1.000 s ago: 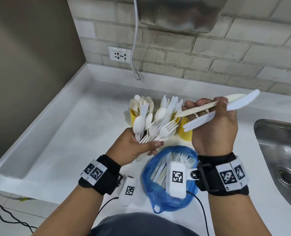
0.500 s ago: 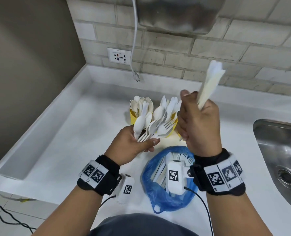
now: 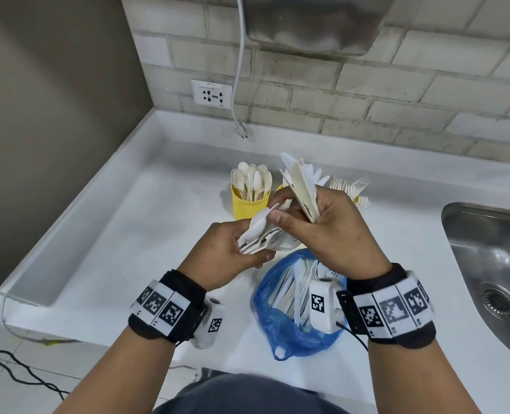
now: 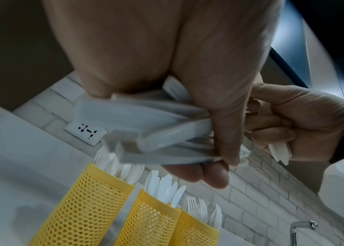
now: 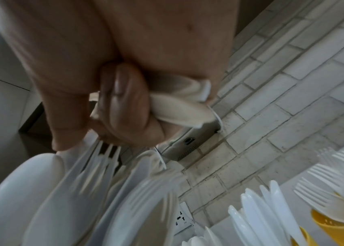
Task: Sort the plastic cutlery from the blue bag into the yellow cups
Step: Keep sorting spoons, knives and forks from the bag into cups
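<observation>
My left hand (image 3: 233,249) grips a bundle of white spoons and forks (image 3: 262,237) (image 4: 158,123) just in front of the blue bag (image 3: 280,321). My right hand (image 3: 322,222) holds a few cream and white knives (image 3: 301,186) (image 5: 179,106) upright, its thumb reaching onto the left hand's bundle. Behind the hands stand three yellow mesh cups: one with spoons (image 3: 249,201) (image 4: 91,204), one with knives (image 4: 150,219), largely hidden in the head view, and one with forks (image 3: 351,188) (image 4: 196,233). The bag lies open on the counter with more cutlery inside.
A steel sink (image 3: 492,264) is set into the white counter (image 3: 128,240) at the right. A wall socket (image 3: 211,93) and a hanging cable with plug (image 3: 242,130) are at the back. The counter has a raised lip on the left.
My right hand swung the knives from lying sideways to upright, then came down and left to meet the left hand. The left hand lowered its bundle slightly.
</observation>
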A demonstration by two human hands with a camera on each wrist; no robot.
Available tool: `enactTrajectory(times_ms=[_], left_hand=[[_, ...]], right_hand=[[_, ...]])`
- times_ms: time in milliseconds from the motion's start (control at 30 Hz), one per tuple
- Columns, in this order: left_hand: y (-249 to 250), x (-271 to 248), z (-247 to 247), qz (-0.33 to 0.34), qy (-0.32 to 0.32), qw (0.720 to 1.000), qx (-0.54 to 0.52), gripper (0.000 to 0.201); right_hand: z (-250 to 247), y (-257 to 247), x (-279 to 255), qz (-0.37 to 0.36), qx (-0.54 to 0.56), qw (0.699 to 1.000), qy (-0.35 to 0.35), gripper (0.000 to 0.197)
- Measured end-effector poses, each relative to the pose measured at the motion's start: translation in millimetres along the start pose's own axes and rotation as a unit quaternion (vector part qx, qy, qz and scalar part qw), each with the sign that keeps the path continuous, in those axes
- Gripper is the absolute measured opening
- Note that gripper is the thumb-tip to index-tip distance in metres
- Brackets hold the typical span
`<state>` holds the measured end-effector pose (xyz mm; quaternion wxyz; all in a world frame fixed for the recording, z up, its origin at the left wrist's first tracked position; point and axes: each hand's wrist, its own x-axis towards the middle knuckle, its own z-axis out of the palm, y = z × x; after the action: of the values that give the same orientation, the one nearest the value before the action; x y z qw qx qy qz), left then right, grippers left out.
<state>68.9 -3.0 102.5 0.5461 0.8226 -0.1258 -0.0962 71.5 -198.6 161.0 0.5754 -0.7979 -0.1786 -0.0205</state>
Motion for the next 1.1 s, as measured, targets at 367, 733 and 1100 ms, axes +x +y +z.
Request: enactTrajectory(times_ms=[367,733,1100], left_hand=[[-2,-24,-3,-0.013,-0.046,0.999,-0.006,0.020],[-1,-32,5,-0.024,-0.069,0.997,-0.032,0.021],[3,-39,10,-0.018,-0.073,0.997,-0.025,0.022]], right_hand=[[5,4,-13,-0.021,0.062,0.997,0.045,0.005],[14,-6,-27,0.053,0.142,0.987,0.050,0.010],[21,-14,-30,0.078,0.243,0.950,0.180,0.022]])
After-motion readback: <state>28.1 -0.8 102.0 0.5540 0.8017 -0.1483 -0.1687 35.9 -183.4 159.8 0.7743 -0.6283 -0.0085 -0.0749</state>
